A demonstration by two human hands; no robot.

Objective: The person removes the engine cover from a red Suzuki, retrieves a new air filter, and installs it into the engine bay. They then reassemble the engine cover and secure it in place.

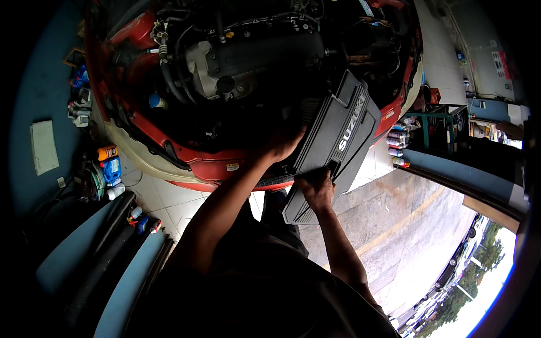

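A black plastic engine cover (344,146) with ridges and raised pale lettering is held tilted over the front edge of a red car's open engine bay (186,135). My right hand (318,192) is closed on its near part, by a small cutout. On the cover's left side my left hand (286,145) reaches to the edge, fingers partly hidden in shadow, seemingly gripping it. Beyond the cover lies the engine (253,59) with a dark top and a round black cap (225,85). A blue cap (156,101) shows at the bay's left.
The red front panel (220,168) and pale bumper (138,147) stand between me and the engine. Bottles and jugs (111,167) line the left wall. Spray cans (396,144) and a green metal stand (445,121) are at the right. Pavement (389,225) and parked cars lie outside, lower right.
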